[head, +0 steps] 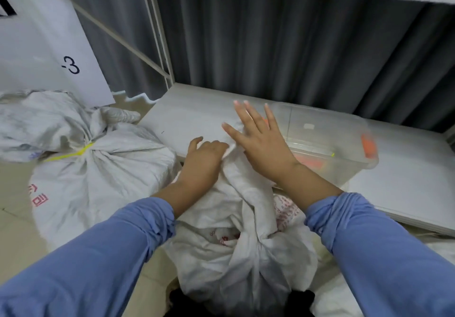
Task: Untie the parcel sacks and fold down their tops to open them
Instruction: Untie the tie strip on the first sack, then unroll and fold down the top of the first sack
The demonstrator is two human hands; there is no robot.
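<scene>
Currently your left hand point(204, 160) pinches the twisted top of the white woven parcel sack point(221, 255), judged soft and limp, your right hand point(261, 144) spread flat just beside that grip; take hold at the gathered neck below.

Near sack point(234, 243): white woven plastic weave, matt, coarse, heavily creased, red print. Second sack point(98, 176): same weave, greyer, scuffed. Tie point(81, 153) on its neck: yellow plastic, smooth. Shelf board point(197, 117): white, matt, smooth. Shelf frame point(157, 33): white-painted metal, slight sheen. Bin point(332, 144): clear plastic, glossy; clips point(368, 146) are orange plastic. Curtain point(295, 46): grey cloth, matt, pleated. My sleeves point(110, 255): blue soft cloth, matt, bunched at the cuffs. Floor point(14, 193): beige tile, glossy. Numbered board point(49, 46): white, smooth, matt.
</scene>
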